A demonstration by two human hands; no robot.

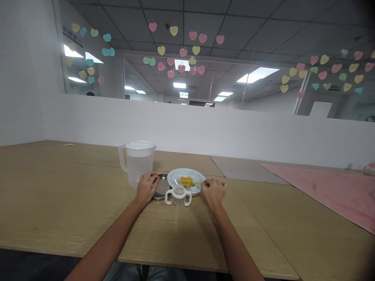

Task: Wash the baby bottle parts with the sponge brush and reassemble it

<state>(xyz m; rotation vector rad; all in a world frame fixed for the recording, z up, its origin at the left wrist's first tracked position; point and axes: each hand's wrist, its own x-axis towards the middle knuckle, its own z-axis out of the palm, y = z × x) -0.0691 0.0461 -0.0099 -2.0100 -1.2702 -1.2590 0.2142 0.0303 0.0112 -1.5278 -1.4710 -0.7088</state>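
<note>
My left hand (147, 188) rests at the left rim of a round metal tray (162, 190), its fingers loosely curved and apart. My right hand (215, 191) is closed around a thin green handle (198, 183) at the right rim of a white plate (177, 173). That handle reaches toward a yellow piece (186, 180) lying on the plate; its far end is too small to make out. In front of the plate stands a clear baby bottle (178, 197) with two white side handles and no lid on its neck.
A translucent lidded pitcher (140, 162) stands behind my left hand, partly filled. A pink cloth or sheet (325, 191) covers the table's right side. A white wall (190, 127) with glass above borders the table (73, 210) at the back.
</note>
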